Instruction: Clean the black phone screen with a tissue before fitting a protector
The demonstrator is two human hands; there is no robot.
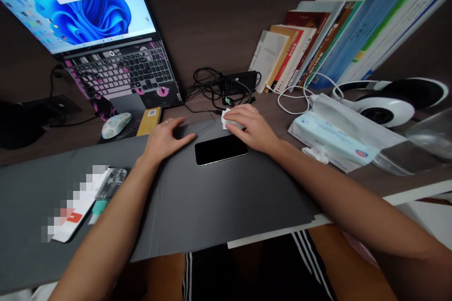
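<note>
Pinching white tissue (223,122): right hand (252,124) | left hand (165,136): spread open | bare mat (226,202) between phone (221,150) and near edge

The smartphone (221,150) lies flat on the dark grey desk mat (212,202), its black screen facing upward and its edge pale. Just beyond it there are thin-rimmed eyeglasses (205,127), seen only faintly. To their right is a white tissue (224,121), which is partly hidden.

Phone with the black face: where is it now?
In the head view, the phone lies near the middle, on the gray mat, just below the gap between the left hand and the right hand.
</note>
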